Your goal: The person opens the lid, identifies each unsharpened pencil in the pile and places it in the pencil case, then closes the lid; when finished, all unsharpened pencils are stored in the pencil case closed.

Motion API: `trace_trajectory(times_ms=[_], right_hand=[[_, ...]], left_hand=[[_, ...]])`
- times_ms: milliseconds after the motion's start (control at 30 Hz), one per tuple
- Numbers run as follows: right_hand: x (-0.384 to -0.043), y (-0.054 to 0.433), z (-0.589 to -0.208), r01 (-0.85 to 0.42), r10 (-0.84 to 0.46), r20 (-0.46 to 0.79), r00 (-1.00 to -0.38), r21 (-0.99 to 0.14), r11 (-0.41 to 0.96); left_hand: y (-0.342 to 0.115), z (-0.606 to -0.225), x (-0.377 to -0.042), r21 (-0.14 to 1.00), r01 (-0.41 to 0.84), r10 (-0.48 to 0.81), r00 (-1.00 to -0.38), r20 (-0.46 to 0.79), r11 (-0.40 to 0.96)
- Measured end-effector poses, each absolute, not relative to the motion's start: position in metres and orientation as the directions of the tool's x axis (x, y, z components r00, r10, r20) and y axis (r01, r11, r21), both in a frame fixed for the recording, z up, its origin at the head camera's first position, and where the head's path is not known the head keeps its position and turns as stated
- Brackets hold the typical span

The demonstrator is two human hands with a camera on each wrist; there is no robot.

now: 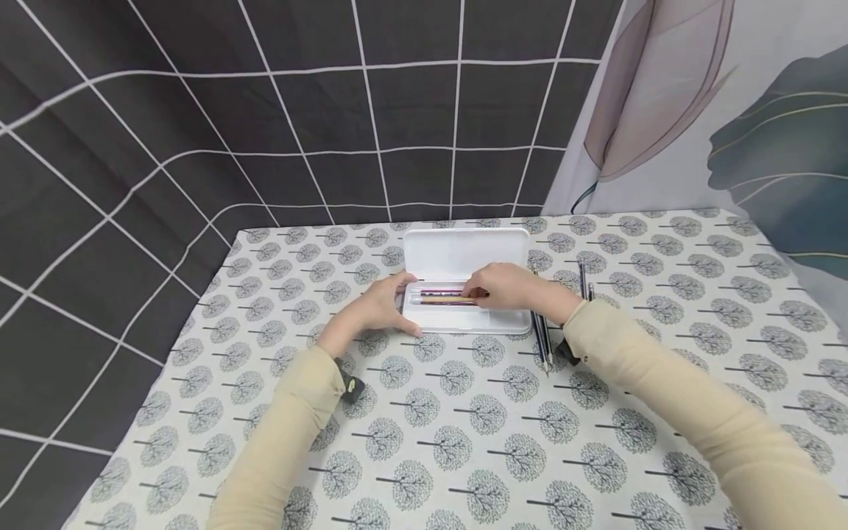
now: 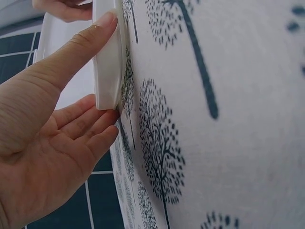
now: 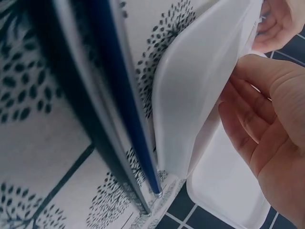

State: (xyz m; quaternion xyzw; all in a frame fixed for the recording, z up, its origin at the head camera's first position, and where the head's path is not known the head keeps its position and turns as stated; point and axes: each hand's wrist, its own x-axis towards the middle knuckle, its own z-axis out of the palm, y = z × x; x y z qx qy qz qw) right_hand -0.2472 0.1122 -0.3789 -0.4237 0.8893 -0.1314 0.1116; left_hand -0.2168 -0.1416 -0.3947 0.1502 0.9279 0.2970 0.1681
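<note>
A white pencil case (image 1: 447, 321) lies on the patterned cloth with its lid (image 1: 464, 252) hinged back. My left hand (image 1: 384, 302) holds its left end, thumb along the front wall (image 2: 107, 71) and the other fingers at the back corner. Inside the case, purple pencils (image 1: 433, 291) lie lengthwise beside a yellowish pencil (image 1: 440, 299). My right hand (image 1: 497, 285) reaches in from the right and pinches the yellowish pencil near its right end. In the right wrist view the case wall hides those fingertips.
Dark pencils (image 1: 542, 342) lie just right of the case, pointing toward the front. More dark pencils (image 1: 583, 280) show beyond the right wrist, partly covered by the sleeve. A dark gridded curtain (image 1: 417, 110) hangs behind the tree-print tablecloth (image 1: 424, 442).
</note>
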Motion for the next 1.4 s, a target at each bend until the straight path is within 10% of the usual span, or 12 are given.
trace_trajectory(times_ms=[633,1067,1400], right_hand=[[-0.249,0.188,-0.375,-0.629,-0.718,0.02,-0.696,-0.499,0.596],[-0.235,0.251,-0.374,-0.171,-0.431,-0.236,-0.871,-0.677,0.715],[-0.234,0.269,-0.382,-0.01,-0.202,-0.286,-0.937,-0.554,0.832]], left_hand=[[-0.141,-0.395,-0.216,0.611,0.166,0.372,-0.9,-0.227,0.774],[-0.138,-0.393,-0.217,0.611,0.174,0.38,-0.897,-0.224,0.772],[-0.139,-0.392,-0.216,0.61,0.173,0.382,-0.895,-0.23,0.773]])
